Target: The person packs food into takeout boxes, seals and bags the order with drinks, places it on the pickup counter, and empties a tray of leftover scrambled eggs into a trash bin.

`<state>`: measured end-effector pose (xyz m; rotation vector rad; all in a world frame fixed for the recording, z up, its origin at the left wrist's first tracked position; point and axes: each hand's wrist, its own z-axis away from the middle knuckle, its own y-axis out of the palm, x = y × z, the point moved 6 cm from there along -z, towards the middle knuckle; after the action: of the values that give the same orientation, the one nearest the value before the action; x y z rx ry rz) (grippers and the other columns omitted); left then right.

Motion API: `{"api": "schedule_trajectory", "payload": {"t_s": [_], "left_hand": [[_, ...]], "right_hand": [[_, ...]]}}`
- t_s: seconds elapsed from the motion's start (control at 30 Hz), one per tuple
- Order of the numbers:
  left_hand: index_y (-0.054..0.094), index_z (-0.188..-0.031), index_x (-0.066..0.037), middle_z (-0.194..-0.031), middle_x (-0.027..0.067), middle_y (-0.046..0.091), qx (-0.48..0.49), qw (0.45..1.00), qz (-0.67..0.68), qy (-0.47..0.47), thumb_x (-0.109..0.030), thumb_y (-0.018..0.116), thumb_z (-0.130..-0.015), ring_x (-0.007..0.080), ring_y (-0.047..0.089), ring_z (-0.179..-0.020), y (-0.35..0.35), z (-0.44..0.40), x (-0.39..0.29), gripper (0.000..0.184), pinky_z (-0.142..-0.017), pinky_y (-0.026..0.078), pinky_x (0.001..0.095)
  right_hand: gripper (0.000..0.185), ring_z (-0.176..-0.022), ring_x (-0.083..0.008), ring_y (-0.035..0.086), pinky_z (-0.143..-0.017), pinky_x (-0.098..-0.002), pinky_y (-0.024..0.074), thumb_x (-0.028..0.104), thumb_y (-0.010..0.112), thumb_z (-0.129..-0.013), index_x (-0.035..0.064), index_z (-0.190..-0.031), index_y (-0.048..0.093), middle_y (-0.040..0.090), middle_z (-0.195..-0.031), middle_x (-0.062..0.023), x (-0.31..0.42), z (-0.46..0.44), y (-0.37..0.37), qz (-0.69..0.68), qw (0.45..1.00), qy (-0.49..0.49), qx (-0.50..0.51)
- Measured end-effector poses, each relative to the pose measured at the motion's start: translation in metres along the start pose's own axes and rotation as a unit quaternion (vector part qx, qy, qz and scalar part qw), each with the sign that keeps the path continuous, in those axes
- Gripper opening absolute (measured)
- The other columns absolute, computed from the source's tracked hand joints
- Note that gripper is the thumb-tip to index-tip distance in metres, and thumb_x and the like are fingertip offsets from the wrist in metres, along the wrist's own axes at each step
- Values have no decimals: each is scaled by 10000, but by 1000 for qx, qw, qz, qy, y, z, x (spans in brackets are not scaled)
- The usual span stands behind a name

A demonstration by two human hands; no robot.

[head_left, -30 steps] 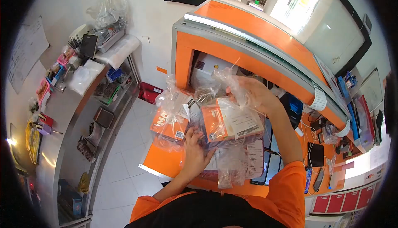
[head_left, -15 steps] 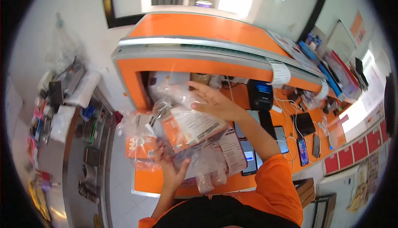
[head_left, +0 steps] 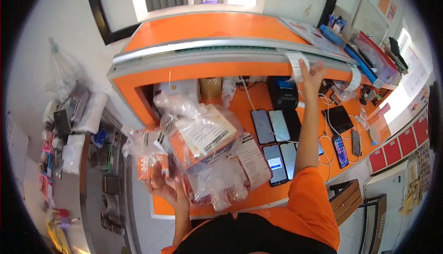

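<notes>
On the orange counter point(head_left: 161, 206) sit several plastic-bagged packages. One orange box point(head_left: 198, 138) has a printed slip on top, and a smaller orange box point(head_left: 152, 162) lies at its left. My left hand point(head_left: 167, 188), fingers apart, is beside the smaller box at the near edge; it holds nothing that I can see. My right hand point(head_left: 314, 75) is raised at the counter's upper ledge, its fingers at a hanging strip of printed paper point(head_left: 296, 65). Whether the fingers are closed on the strip is unclear. A second paper strip point(head_left: 354, 78) hangs farther right.
Several phones, among them one with a lit screen point(head_left: 275, 164), lie right of the packages. A black printer point(head_left: 282, 92) stands behind them. Cables and a black tablet point(head_left: 339, 119) are farther right. A wooden stool point(head_left: 347, 202) stands at the lower right, and a metal side counter is at left.
My right hand has left the bagged box's knotted top and moved right, up to the paper strip. My left hand has come away from the packages slightly. The view has turned right.
</notes>
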<state>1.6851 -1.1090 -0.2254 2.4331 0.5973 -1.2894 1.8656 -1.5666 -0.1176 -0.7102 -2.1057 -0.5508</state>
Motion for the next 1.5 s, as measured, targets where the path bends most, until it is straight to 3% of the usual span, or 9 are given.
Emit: {"api": "schedule_trajectory", "payload": {"t_s": [0.13, 0.27, 0.3, 0.4, 0.47, 0.77, 0.97, 1.27, 1.5], "left_hand": [[107, -1217, -107, -1235, 187, 332, -5, 999, 29, 24, -16, 513, -737, 260, 330, -1138, 2, -3, -8, 635, -921, 219, 385], [133, -1228, -128, -1071, 160, 458, 5, 995, 23, 93, -12, 495, -771, 236, 420, -1023, 5, -19, -21, 594, -900, 264, 364], [144, -1222, -113, -926, 115, 497, 12, 992, 44, 120, 3, 485, -777, 204, 448, -902, 8, -29, -29, 572, -863, 293, 345], [137, -1194, -73, -805, 86, 511, 116, 981, 140, 72, 25, 500, -748, 187, 454, -840, 18, -67, -40, 583, -850, 297, 347], [151, -1207, -71, -751, 55, 489, 222, 959, 54, 171, 13, 497, -765, 165, 439, -745, 43, -97, -73, 568, -729, 351, 317], [206, -1250, -53, -677, 22, 528, 720, 661, -57, 202, -75, 596, -727, 102, 504, -622, 207, -101, -141, 653, -691, 366, 256], [212, -1234, -101, -602, 18, 498, 733, 675, 67, 50, -77, 599, -713, 97, 487, -544, 227, -106, -141, 650, -511, 371, 229], [229, -1213, -91, -637, 44, 564, 759, 601, -199, 154, -107, 655, -661, 160, 568, -669, 251, -102, -97, 697, -621, 402, 260], [151, -1240, -58, -727, 107, 581, 834, 482, -266, 23, -107, 676, -646, 222, 575, -663, 249, -127, -8, 794, -623, 426, 290]], "right_hand": [[559, -913, -168, 508, -714, -255, 451, 62, 658, -691, 38, -1132, 316, 485, -1010, -121, 40, 47, 33, -185, 968, 82, 145], [538, -948, -174, 499, -803, -272, 424, 18, 640, -657, 19, -1148, 419, 485, -1058, -77, 49, 141, 40, -192, 967, 38, 163], [527, -957, -173, 496, -824, -272, 408, 24, 639, -661, 16, -1149, 440, 484, -1089, -76, 47, 170, 45, -233, 944, 124, 200], [523, -989, -167, 485, -853, -265, 377, 40, 629, -684, -4, -1171, 440, 475, -1154, -117, 55, 233, 53, -295, 869, 260, 299], [512, -998, -162, 479, -858, -259, 367, 35, 610, -705, -22, -1178, 422, 477, -1149, -136, 60, 251, 51, -310, 852, 246, 343], [524, -1047, -160, 447, -880, -257, 345, -5, 564, -736, -58, -1211, 351, 442, -1181, -165, 74, 247, 40, -352, 853, 164, 349], [548, -1061, -162, 439, -886, -256, 342, -15, 555, -738, -54, -1231, 320, 423, -1202, -165, 74, 234, 26, -377, 865, 154, 292], [517, -1004, -132, 468, -854, -240, 370, -60, 539, -736, 5, -1220, 370, 455, -1166, -113, 66, 232, 46, -396, 838, 242, 286], [273, -865, -104, 526, -747, -215, 434, -9, 596, -730, 16, -1000, 561, 571, -957, -63, 43, 261, 67, -289, 839, 295, 354]]}}
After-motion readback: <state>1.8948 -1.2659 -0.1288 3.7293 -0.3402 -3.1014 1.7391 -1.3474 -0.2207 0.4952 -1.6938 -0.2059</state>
